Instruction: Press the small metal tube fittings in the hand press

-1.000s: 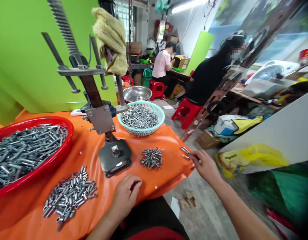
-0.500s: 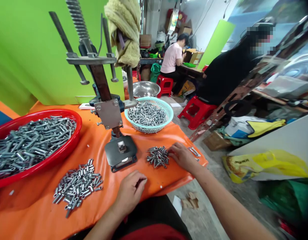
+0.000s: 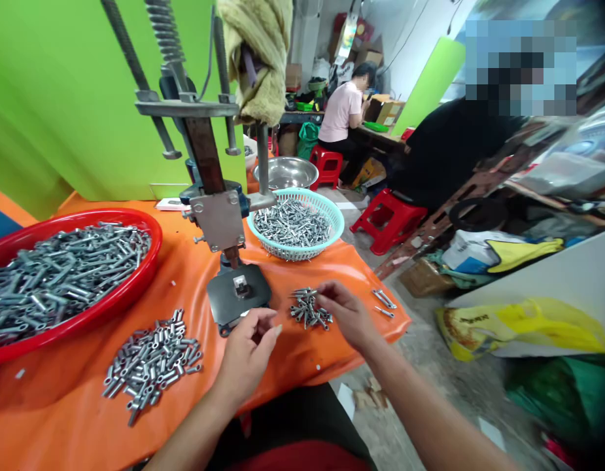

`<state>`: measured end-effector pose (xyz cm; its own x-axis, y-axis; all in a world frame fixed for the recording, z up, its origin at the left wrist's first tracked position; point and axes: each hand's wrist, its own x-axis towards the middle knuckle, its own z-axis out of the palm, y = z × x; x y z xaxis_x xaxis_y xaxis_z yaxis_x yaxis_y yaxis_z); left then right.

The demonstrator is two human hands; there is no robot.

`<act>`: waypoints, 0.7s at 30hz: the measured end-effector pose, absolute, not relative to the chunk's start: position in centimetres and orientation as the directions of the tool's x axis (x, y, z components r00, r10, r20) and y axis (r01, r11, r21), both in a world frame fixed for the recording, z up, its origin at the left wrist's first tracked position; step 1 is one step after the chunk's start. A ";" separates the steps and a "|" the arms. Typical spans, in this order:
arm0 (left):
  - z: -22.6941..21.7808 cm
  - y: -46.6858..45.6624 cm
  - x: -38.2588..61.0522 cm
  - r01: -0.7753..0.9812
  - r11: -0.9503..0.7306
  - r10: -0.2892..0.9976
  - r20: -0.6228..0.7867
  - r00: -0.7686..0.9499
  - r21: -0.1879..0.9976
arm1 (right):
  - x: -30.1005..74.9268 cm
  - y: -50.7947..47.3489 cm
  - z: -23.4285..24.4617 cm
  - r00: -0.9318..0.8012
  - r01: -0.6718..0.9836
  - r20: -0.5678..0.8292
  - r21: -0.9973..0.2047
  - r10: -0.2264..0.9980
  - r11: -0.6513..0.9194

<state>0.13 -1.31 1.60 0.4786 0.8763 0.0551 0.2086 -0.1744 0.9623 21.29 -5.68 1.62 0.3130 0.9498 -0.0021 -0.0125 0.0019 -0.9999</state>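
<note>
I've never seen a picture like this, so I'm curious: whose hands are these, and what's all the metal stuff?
This camera sits on someone's head, looking down at their bare hands. The left hand is half curled near a tall grey metal press, apparently holding nothing. The right hand is at a small heap of silvery metal pieces, perhaps pinching one. The orange table cover also bears a bigger heap of silvery metal parts, a wide red plastic tub and a pale-blue plastic basket, both holding more.

Your left hand (image 3: pixel 248 353) and right hand (image 3: pixel 345 315) are bare, as are the 2 forearms (image 3: pixel 191 422) behind your fingers (image 3: pixel 260 314); back from those fingers you wear black cloth (image 3: pixel 302 418), then red cloth (image 3: pixel 307 456) with a curved edge.
</note>
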 end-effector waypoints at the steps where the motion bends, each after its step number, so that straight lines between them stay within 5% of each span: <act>1: 1.9 -1.2 0.4 0.174 -0.146 0.864 0.039 0.502 0.974 | 19.7 -5.3 1.9 0.284 -0.071 0.007 -0.997 0.959 0.028; 6: 2.2 -1.2 1.2 0.046 -0.064 0.871 0.034 0.491 0.997 | 14.5 -3.9 1.4 0.172 0.005 0.156 -0.988 0.973 0.157; 10: 1.9 0.0 0.9 -0.120 0.177 0.913 -0.118 0.391 0.977 | 13.9 -3.2 0.3 0.249 0.077 0.162 -0.986 0.955 0.148; 13: 2.3 1.5 -0.1 -0.451 0.406 0.893 -0.239 0.382 0.795 | 13.7 -3.2 -0.2 0.204 0.145 0.171 -0.979 0.964 0.143; 16: 3.1 2.6 -1.1 -0.666 0.442 0.892 -0.222 0.393 0.600 | 12.5 -3.7 -0.3 0.057 0.179 0.170 -0.971 0.984 0.158; 21: 2.8 2.6 -1.6 -0.706 0.379 0.925 -0.242 0.291 0.598 | 10.2 -3.7 -0.1 0.103 0.117 0.126 -0.987 0.987 0.114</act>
